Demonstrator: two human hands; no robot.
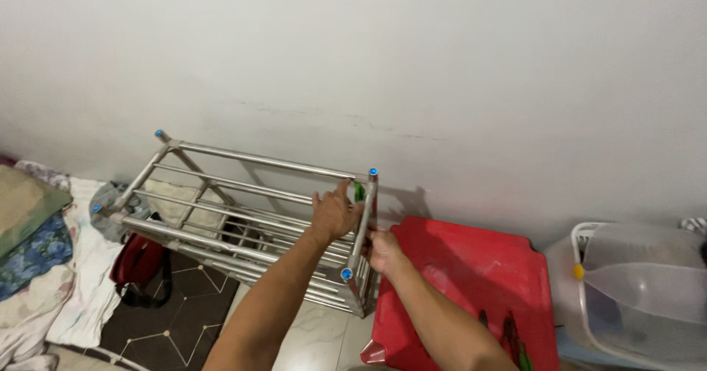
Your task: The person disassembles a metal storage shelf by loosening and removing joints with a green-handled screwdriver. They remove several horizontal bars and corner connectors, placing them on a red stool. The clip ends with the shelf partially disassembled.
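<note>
A shiny metal tube rack (221, 194) with blue end caps stands on the floor against a white wall. My left hand (333, 212) rests on its upper rails near the right end, next to a small green object (359, 191) by the corner post. My right hand (383, 252) is closed around the rack's right end post, low down near the blue cap (346, 274).
A red plastic stool (471, 283) sits right of the rack, with green-handled tools (515, 341) on it. A clear plastic water jug (641, 290) lies at far right. A red bag (140, 264), cloths and bedding (37, 268) lie at left on the tiled floor.
</note>
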